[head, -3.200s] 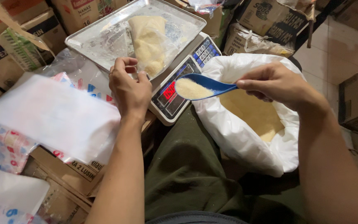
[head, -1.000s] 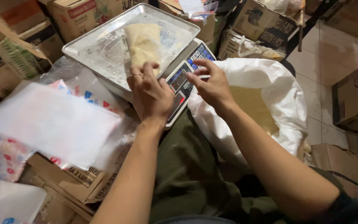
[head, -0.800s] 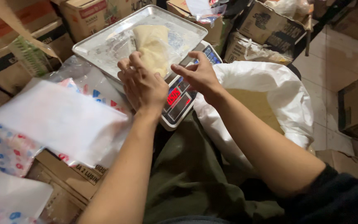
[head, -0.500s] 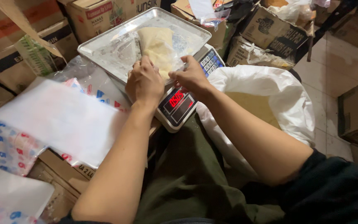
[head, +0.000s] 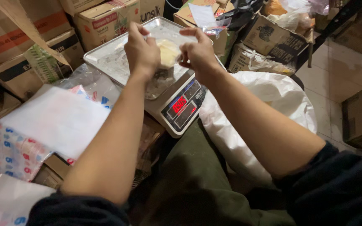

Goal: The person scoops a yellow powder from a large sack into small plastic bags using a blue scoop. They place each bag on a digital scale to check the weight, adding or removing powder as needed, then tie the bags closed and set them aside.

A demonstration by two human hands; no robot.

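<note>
Both hands hold a small clear plastic bag of pale yellow powder above the metal tray of a digital scale. My left hand grips the bag's left top edge. On the other side, my right hand pinches its right top edge. The bag hangs lifted off the tray between the two hands. The scale's red display is lit.
A big white sack of the same powder lies open at the right, by my lap. A stack of flat plastic bags rests on printed packs at the left. Cardboard boxes crowd the back and sides.
The blue scoop that my right hand held is gone from view. Both hands moved onto the bag on the tray and lifted it up by its top.
</note>
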